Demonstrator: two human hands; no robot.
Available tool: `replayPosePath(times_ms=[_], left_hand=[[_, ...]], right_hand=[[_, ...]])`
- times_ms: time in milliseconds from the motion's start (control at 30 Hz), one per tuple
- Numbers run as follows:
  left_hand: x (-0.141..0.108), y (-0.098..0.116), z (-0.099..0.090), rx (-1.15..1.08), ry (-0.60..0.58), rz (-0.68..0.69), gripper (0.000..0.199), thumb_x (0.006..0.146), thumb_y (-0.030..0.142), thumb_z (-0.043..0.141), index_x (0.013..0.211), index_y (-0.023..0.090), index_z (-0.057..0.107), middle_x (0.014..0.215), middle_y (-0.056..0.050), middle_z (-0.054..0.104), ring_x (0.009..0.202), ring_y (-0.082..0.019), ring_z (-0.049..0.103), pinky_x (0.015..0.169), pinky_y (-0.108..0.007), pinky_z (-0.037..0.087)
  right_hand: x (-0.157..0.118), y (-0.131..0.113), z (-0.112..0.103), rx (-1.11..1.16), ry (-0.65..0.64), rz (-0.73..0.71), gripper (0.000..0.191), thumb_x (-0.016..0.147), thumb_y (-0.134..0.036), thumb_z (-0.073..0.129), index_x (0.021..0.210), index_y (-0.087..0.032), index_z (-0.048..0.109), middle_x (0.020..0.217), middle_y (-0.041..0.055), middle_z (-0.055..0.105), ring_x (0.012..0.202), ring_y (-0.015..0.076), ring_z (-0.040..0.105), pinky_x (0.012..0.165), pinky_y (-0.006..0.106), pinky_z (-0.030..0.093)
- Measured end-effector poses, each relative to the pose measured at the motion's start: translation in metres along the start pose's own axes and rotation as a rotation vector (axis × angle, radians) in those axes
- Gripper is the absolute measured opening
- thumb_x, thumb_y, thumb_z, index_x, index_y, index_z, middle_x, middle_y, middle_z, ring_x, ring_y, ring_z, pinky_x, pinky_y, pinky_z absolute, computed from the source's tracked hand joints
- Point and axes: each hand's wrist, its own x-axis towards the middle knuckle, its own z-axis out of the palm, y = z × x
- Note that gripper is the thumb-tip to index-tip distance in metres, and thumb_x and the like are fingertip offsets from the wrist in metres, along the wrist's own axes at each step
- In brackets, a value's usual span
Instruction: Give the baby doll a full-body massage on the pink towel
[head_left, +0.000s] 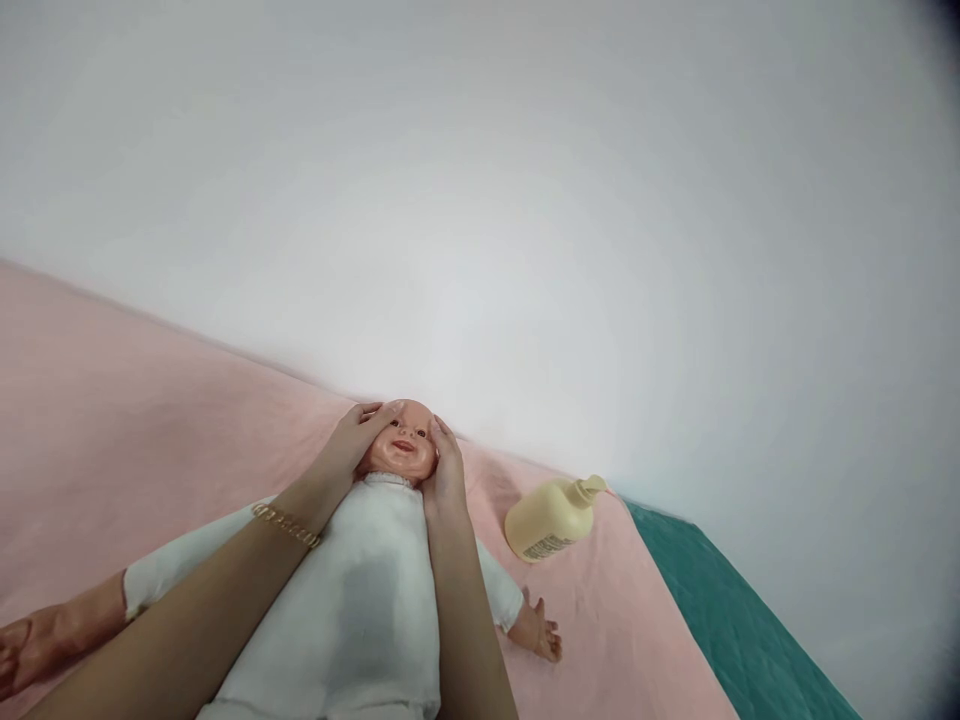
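Observation:
A baby doll (382, 590) in a white outfit lies on its back on a pink cloth, its arms spread to both sides. My left hand (360, 436) rests against the left side of the doll's head (403, 452), the thumb lying across the forehead near the eye. At the right side of the head, my right hand (447, 468) touches the temple with its fingertips. The head sits between both hands, with the smiling face uncovered. A gold-coloured bracelet circles my left wrist.
A pale yellow pump bottle (551, 520) stands on the pink cloth (150, 400) to the right of the doll. A green quilted surface (735, 610) shows beyond the cloth's right edge. A plain pale wall (480, 200) rises behind.

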Motion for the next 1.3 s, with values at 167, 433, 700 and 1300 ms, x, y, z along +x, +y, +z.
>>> replayPosePath(times_ms=[167,433,700,1300], left_hand=[[0.009,-0.004,-0.004,0.053,0.004,-0.009,0.058,0.063,0.037,0.089,0.108,0.015,0.059,0.107,-0.011,0.070,0.090,-0.023,0.070,0.074,-0.032,0.057],[0.013,-0.006,-0.006,0.085,0.005,-0.009,0.055,0.063,0.034,0.087,0.106,0.016,0.059,0.103,-0.008,0.069,0.086,-0.022,0.069,0.072,-0.032,0.057],[0.004,0.002,0.001,0.093,0.035,-0.012,0.037,0.074,0.029,0.080,0.103,0.015,0.061,0.101,-0.007,0.070,0.085,-0.018,0.068,0.073,-0.028,0.055],[0.000,0.001,0.005,0.035,0.037,-0.020,0.017,0.087,0.026,0.068,0.101,0.018,0.062,0.101,-0.007,0.069,0.084,-0.018,0.069,0.070,-0.027,0.056]], right_hand=[[-0.005,-0.006,0.003,-0.091,0.032,0.021,0.053,0.061,-0.032,0.087,0.107,-0.020,0.062,0.101,0.0056,0.076,0.093,0.0233,0.073,0.089,0.039,0.060],[-0.001,-0.004,0.001,-0.141,0.073,-0.004,0.048,0.062,-0.027,0.082,0.104,-0.020,0.062,0.096,0.0041,0.076,0.085,0.0216,0.073,0.082,0.036,0.061],[0.001,-0.003,0.002,-0.114,0.056,-0.005,0.041,0.064,-0.029,0.080,0.101,-0.020,0.063,0.093,0.0039,0.076,0.085,0.0210,0.073,0.084,0.036,0.060],[-0.001,-0.002,-0.002,0.005,0.066,-0.006,0.027,0.072,-0.023,0.072,0.098,-0.021,0.068,0.097,0.0044,0.078,0.092,0.0232,0.075,0.088,0.041,0.061]])
